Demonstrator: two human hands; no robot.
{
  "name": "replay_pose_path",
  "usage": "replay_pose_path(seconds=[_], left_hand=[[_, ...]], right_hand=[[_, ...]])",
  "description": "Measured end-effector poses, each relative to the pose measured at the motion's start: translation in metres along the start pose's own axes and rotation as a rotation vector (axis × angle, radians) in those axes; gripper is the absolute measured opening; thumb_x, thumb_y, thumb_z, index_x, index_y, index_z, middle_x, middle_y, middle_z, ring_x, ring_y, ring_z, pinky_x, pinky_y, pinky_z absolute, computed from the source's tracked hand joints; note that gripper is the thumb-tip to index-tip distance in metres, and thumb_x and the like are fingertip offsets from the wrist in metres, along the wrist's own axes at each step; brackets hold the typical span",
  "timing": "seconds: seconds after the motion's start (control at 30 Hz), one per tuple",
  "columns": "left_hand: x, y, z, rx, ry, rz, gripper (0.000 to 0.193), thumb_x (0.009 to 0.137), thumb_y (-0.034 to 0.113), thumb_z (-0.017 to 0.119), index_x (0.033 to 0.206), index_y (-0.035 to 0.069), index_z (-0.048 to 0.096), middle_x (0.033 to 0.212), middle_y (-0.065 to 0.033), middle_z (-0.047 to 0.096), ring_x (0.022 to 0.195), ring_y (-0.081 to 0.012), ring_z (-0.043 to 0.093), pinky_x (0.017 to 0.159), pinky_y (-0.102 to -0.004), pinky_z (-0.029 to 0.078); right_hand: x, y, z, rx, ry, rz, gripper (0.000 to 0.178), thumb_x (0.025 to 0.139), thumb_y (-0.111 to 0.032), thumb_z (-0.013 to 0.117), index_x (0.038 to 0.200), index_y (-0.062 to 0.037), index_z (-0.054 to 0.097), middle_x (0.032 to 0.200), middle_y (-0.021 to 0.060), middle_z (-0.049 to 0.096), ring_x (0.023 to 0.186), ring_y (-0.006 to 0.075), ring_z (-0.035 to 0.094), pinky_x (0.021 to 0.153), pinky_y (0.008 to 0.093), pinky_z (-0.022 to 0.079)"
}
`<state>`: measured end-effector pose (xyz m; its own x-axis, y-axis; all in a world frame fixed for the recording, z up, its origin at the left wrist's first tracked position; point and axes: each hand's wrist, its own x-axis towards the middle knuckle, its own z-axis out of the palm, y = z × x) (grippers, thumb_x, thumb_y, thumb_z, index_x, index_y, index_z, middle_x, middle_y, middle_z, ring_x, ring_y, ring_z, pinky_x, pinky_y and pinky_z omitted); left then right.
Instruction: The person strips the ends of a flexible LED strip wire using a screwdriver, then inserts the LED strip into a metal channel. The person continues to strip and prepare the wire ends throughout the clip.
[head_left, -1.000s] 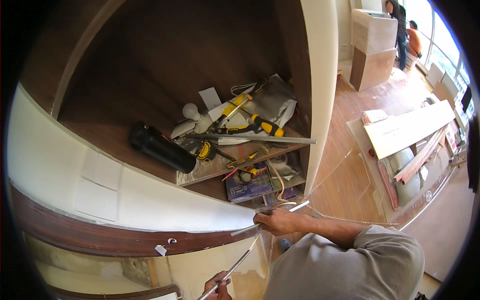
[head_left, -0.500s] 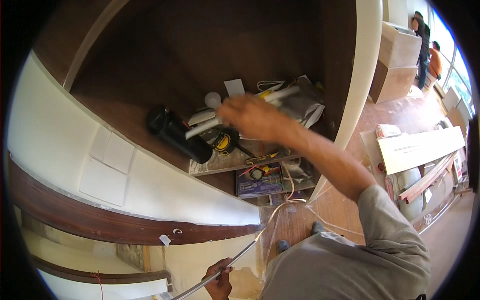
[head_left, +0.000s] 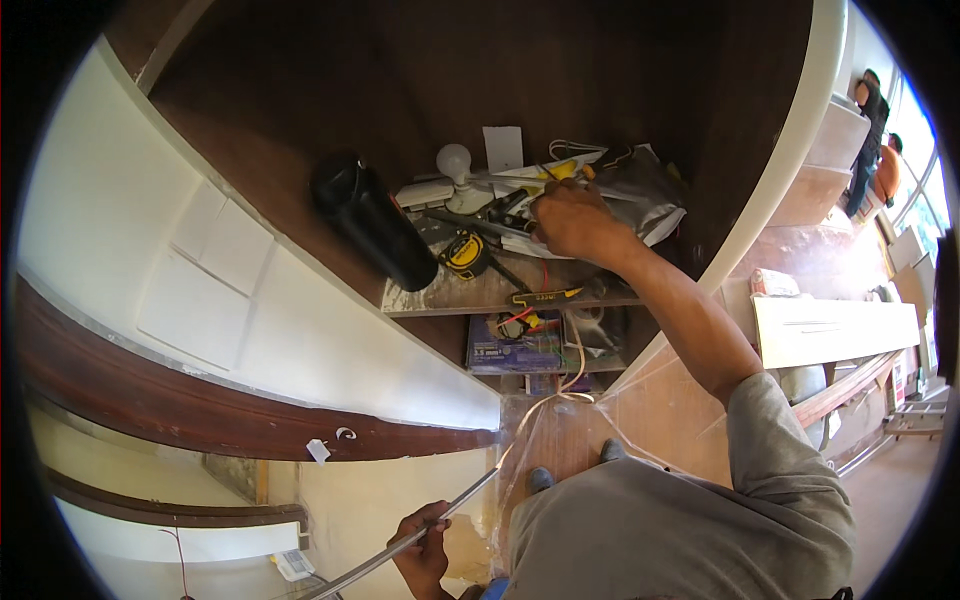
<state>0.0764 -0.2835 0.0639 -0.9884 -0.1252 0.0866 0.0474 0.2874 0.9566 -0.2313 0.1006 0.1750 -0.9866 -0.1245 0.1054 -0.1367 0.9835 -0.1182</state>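
Observation:
My left hand (head_left: 424, 562), low in the view, is wrapped round a slim grey tube (head_left: 468, 493). A pale cable (head_left: 516, 437) comes out of its upper end and runs toward the cabinet. My right hand (head_left: 580, 220) reaches onto the cluttered shelf with its fingers curled among tools; what they grip, if anything, is hidden. Beside its fingertips are dark tool handles (head_left: 508, 205). A pale rod (head_left: 512, 181) lies behind them, near a white bulb (head_left: 454, 160) in a holder. A black-and-yellow tape measure (head_left: 465, 254) and a yellow utility knife (head_left: 546, 297) lie closer to me.
A tall black bottle (head_left: 375, 225) leans at the shelf's left. Below, a purple box (head_left: 512, 352) sits on the lower shelf. A pale cabinet edge (head_left: 775, 165) rises right of my arm. Boards (head_left: 835, 333) lie on the floor at right, with two people beyond near windows.
My right hand has put down the pale rod, which now lies on the shelf, and has moved right among the tools. My left hand keeps the tube. The view has shifted slightly.

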Motion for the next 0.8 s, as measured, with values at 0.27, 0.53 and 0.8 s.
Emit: replay_pose_path(seconds=[0.27, 0.53, 0.8], left_hand=[[0.003, -0.008, -0.006, -0.023, 0.023, -0.044, 0.021, 0.093, -0.008, 0.057, 0.113, -0.011, 0.063, 0.11, -0.0214, 0.073, 0.091, -0.0217, 0.073, 0.084, -0.0327, 0.062], [0.028, -0.026, -0.038, -0.377, 0.107, -0.083, 0.012, 0.097, -0.004, 0.061, 0.106, -0.005, 0.054, 0.109, -0.022, 0.072, 0.099, -0.0249, 0.072, 0.079, -0.0346, 0.064], [0.023, -0.04, -0.045, -0.461, 0.152, -0.139, 0.011, 0.095, 0.001, 0.065, 0.101, 0.0, 0.056, 0.105, -0.0236, 0.073, 0.1, -0.0326, 0.074, 0.076, -0.04, 0.066]], right_hand=[[-0.015, 0.005, 0.017, 0.042, 0.088, -0.103, 0.034, 0.082, -0.023, 0.076, 0.109, -0.0022, 0.073, 0.119, 0.0219, 0.066, 0.122, 0.0376, 0.059, 0.103, 0.0509, 0.046], [-0.012, 0.048, 0.048, 0.017, 0.173, -0.146, 0.026, 0.086, -0.013, 0.068, 0.107, 0.0006, 0.062, 0.109, 0.025, 0.064, 0.106, 0.0456, 0.06, 0.091, 0.0531, 0.048], [-0.066, 0.015, -0.014, 0.037, 0.5, -0.308, 0.023, 0.089, -0.003, 0.065, 0.109, 0.0053, 0.058, 0.112, 0.0275, 0.058, 0.108, 0.0483, 0.056, 0.09, 0.0511, 0.045]])
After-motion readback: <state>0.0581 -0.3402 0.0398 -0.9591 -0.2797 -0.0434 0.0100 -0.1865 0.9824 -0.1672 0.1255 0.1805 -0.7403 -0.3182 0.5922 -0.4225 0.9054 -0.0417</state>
